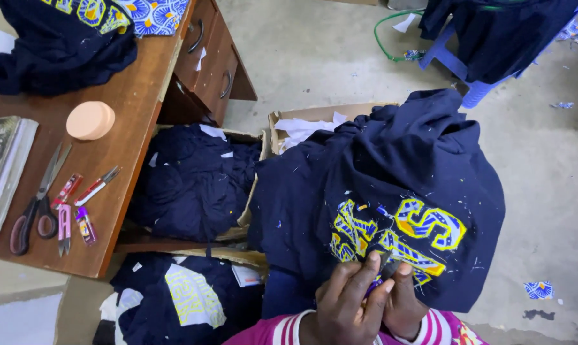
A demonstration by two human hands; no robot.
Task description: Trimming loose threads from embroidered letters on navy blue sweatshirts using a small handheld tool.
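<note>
Left hand (348,300): near centre, fingers curled together over the lower edge of the lettering; whether it pinches cloth I cannot tell.
Right hand (401,297): just beside the left, touching it, thumb pressed on the appliqué; a small dark tool seems held between the fingers, too hidden to name.
Navy sweatshirt (391,166): draped over the lap, yellow-and-blue patterned letters (404,233) facing up, flecked with thread scraps.
Wooden desk (132,108): left, carrying scissors (37,201), small cutters (78,204) and a round peach pad (90,120).
Cardboard box (193,179): between desk and lap, full of navy garments.
</note>
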